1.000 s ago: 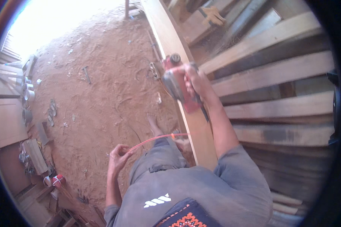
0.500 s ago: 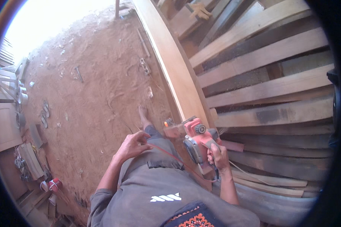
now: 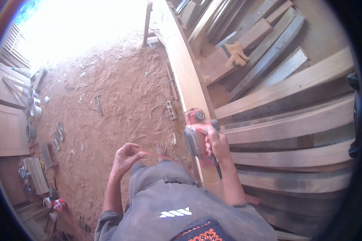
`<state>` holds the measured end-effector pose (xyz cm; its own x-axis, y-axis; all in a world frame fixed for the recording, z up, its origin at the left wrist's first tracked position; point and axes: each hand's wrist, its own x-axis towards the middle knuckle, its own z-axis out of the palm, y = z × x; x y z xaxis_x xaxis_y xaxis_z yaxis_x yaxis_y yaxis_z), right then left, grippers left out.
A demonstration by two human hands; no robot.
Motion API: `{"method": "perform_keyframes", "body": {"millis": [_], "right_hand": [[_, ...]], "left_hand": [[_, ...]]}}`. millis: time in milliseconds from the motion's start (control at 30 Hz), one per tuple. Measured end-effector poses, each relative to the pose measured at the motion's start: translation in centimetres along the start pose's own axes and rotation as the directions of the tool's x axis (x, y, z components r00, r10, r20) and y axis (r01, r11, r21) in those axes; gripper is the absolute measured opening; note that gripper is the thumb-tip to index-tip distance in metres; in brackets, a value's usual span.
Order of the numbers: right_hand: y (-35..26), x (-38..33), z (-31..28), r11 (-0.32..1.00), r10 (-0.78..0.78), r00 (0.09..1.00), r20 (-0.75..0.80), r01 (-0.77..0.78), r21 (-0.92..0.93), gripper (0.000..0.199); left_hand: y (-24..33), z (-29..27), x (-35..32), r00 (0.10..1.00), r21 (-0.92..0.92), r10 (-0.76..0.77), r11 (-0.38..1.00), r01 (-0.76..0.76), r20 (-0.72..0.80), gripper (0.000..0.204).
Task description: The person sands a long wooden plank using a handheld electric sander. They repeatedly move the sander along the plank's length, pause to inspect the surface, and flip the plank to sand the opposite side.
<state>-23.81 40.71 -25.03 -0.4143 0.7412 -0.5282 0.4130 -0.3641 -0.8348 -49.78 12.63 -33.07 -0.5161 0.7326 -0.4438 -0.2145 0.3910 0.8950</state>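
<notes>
My right hand is wrapped round the rear handle of a red and black electric hand planer. The planer rests on the upper face of a long, pale wooden plank, which runs away from me. A reddish power cord loops from behind the planer across my front. My left hand is raised left of the plank, its fingers closed on that cord. Motion slightly blurs the planer and my right hand.
Several long boards lie stacked to the right of the plank. A wooden post stands near its far end. On the sandy floor lie a hammer, a metal hand plane and sandals. White buckets line the left side.
My right hand has moved the planer forward and slightly left along the plank. My left hand has shifted a little left with the cord. The view has tilted farther ahead.
</notes>
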Motion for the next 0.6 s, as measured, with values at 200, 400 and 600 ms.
{"method": "perform_keyframes", "body": {"millis": [200,400,600], "right_hand": [[-8.2,14.4,4.1,1.0,-0.024,0.999,0.027,0.024,-0.006,0.053],[-15.6,26.9,8.1,0.999,-0.04,0.999,0.013,0.04,-0.03,0.054],[-24.3,39.1,13.0,0.999,-0.038,0.999,0.024,0.039,-0.012,0.05]], "left_hand": [[1.2,-1.2,6.7,0.991,-0.198,-0.062,0.979,0.038,-0.119,0.03],[1.7,-2.4,15.5,0.977,-0.244,-0.195,0.955,0.168,-0.09,0.028],[5.2,-5.5,28.9,0.973,-0.161,-0.229,0.961,0.227,0.009,0.025]]}}
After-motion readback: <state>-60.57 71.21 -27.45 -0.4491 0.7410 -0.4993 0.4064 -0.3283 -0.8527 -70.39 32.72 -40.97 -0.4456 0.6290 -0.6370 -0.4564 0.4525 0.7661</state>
